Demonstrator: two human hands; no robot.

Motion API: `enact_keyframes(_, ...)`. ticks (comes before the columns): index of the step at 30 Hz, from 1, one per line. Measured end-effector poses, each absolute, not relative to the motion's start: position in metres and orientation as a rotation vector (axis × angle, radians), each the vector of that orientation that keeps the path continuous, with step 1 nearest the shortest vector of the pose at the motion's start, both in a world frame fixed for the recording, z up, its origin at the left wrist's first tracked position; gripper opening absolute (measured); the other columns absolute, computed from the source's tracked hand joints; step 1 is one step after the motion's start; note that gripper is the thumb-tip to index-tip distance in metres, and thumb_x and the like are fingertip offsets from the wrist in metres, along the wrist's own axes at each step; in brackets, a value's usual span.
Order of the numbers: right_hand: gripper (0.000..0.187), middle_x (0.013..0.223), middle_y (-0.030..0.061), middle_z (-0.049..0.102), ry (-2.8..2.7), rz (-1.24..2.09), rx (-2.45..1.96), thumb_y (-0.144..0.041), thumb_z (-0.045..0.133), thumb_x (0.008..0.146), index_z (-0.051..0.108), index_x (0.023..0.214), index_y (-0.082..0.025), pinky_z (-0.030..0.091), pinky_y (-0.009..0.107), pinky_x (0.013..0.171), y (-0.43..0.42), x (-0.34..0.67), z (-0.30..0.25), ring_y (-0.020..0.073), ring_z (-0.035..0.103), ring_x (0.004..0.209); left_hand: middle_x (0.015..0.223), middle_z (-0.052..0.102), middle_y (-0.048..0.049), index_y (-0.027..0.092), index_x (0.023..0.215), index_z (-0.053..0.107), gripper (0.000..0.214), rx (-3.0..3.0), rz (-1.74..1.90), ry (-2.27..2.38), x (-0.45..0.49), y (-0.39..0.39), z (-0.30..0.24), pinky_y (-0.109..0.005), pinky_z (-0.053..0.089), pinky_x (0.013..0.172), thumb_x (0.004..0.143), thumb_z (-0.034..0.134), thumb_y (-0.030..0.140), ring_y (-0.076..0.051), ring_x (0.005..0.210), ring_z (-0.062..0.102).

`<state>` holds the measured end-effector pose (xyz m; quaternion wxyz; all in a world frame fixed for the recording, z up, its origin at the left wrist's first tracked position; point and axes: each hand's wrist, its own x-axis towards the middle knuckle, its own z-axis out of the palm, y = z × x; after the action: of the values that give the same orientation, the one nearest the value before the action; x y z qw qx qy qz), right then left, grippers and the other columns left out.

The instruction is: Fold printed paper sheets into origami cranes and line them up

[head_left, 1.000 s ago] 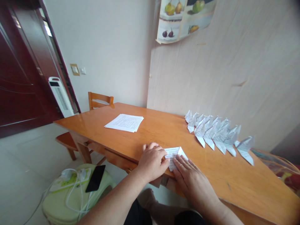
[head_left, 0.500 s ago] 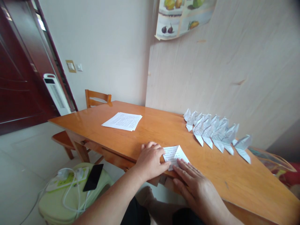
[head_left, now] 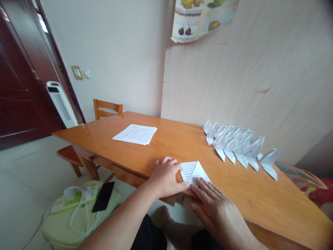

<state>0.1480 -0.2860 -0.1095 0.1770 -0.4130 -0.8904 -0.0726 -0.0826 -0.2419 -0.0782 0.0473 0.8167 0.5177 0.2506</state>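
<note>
A folded sheet of printed paper [head_left: 190,170] lies near the front edge of the table, one corner turned in to a point at the top. My left hand [head_left: 168,176] holds its left side, with bent fingers at the upper left and the thumb on the lower edge. Flat across the lower right part of the paper, my right hand [head_left: 217,205] presses with its fingers stretched out; they hide that corner. Several folded paper pieces [head_left: 243,147] with raised points stand in rows at the right rear of the table.
A stack of printed sheets [head_left: 135,134] lies on the wooden table [head_left: 171,142], left of centre. Down at the left, a pale green stool [head_left: 59,225] carries a power strip [head_left: 58,205], white cables and a black phone [head_left: 103,197]. A wooden chair [head_left: 108,106] stands behind the table.
My right hand has slid very slightly left and down over the paper. The left hand keeps its place, and the view has shifted a little.
</note>
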Motion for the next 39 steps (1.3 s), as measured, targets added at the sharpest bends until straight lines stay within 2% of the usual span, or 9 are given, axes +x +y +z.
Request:
enact_keyframes(5,0.047,0.149,0.0103,0.050,-2.531,-0.244,-1.158,-0.039,0.055,0.095,0.057,0.139,-0.023,0.049,0.052,0.106,-0.285,0.148,-0.109,0.0314,0.049,0.135,0.112,0.064,-0.0033,0.027,0.104,0.064,0.049,2.489,0.720,1.571,-0.084,-0.241,-0.077,-0.044,0.039,0.092,0.070,0.072,0.061,-0.031,0.115,0.050)
enact_keyframes(12,0.048,0.148,0.0116,0.050,-2.538,-0.270,-1.146,-0.043,0.052,0.097,0.057,0.140,-0.022,0.050,0.051,0.106,-0.286,0.148,-0.108,0.0311,0.049,0.135,0.114,0.062,-0.0028,0.027,0.107,0.061,0.052,2.474,0.690,1.540,-0.086,-0.241,-0.076,-0.045,0.038,0.095,0.067,0.075,0.057,-0.030,0.116,0.049)
enact_keyframes(17,0.054,0.149,0.0116,0.048,-2.540,-0.238,-1.140,-0.046,0.053,0.096,0.054,0.143,-0.020,0.047,0.052,0.108,-0.287,0.147,-0.107,0.0321,0.046,0.137,0.113,0.063,-0.0038,0.028,0.105,0.061,0.042,2.454,0.692,1.624,-0.082,-0.243,-0.076,-0.045,0.038,0.092,0.079,0.064,0.061,-0.030,0.113,0.051)
enact_keyframes(21,0.056,0.149,0.0104,0.048,-2.531,-0.181,-1.164,-0.045,0.057,0.093,0.053,0.143,-0.021,0.045,0.051,0.110,-0.288,0.146,-0.103,0.0322,0.047,0.136,0.112,0.062,-0.0036,0.029,0.106,0.061,0.048,2.464,0.665,1.655,-0.080,-0.244,-0.076,-0.044,0.038,0.090,0.075,0.067,0.065,-0.030,0.113,0.051)
enact_keyframes(26,0.057,0.146,0.0101,0.053,-2.505,-0.170,-1.238,-0.043,0.061,0.090,0.056,0.140,-0.019,0.048,0.050,0.108,-0.289,0.146,-0.099,0.0319,0.052,0.132,0.114,0.062,-0.0036,0.029,0.105,0.061,0.049,2.474,0.643,1.665,-0.080,-0.243,-0.076,-0.044,0.037,0.091,0.073,0.069,0.065,-0.030,0.113,0.051)
enact_keyframes(30,0.060,0.141,0.0120,0.058,-2.423,-0.206,-1.352,-0.052,0.060,0.089,0.058,0.137,-0.015,0.049,0.051,0.107,-0.289,0.154,-0.098,0.0324,0.057,0.128,0.113,0.062,-0.0039,0.029,0.106,0.061,0.050,2.479,0.632,1.674,-0.080,-0.242,-0.077,-0.043,0.037,0.091,0.072,0.070,0.064,-0.030,0.112,0.051)
enact_keyframes(33,0.063,0.141,0.0118,0.058,-2.387,-0.265,-1.416,-0.055,0.059,0.090,0.058,0.137,-0.015,0.046,0.053,0.109,-0.287,0.165,-0.100,0.0332,0.053,0.132,0.114,0.062,-0.0045,0.029,0.109,0.061,0.052,2.487,0.626,1.661,-0.081,-0.242,-0.077,-0.043,0.037,0.090,0.073,0.069,0.066,-0.031,0.112,0.051)
enact_keyframes(39,0.062,0.142,0.0077,0.057,-2.381,-0.297,-1.424,-0.059,0.059,0.088,0.059,0.138,-0.021,0.041,0.059,0.111,-0.283,0.183,-0.101,0.0345,0.046,0.137,0.113,0.062,-0.0048,0.029,0.109,0.061,0.053,2.502,0.632,1.642,-0.082,-0.241,-0.077,-0.043,0.037,0.090,0.073,0.068,0.067,-0.031,0.111,0.051)
